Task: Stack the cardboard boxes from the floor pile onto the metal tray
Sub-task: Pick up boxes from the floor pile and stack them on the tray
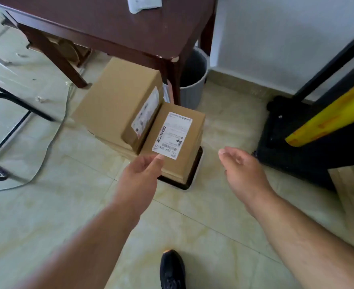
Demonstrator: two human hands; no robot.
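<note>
A stack of cardboard boxes stands on a dark metal tray [193, 174] on the floor. A large box [113, 105] with a side label lies on the left of the stack. A smaller labelled box [190, 140] sits lower on the right. My left hand [140, 174] touches the near corner of the smaller box with its fingertips, not gripping it. My right hand [242, 170] hovers open to the right of the stack, holding nothing. Another cardboard box [351, 190] lies at the right edge, partly cut off.
A dark wooden table [113, 28] stands just behind the stack, with a grey bin [192, 84] beside its leg. A black stand base [297, 142] with a yellow roll [326, 119] is at the right. Cables and a black chair frame [9, 113] lie left. My shoe [172, 270] is below.
</note>
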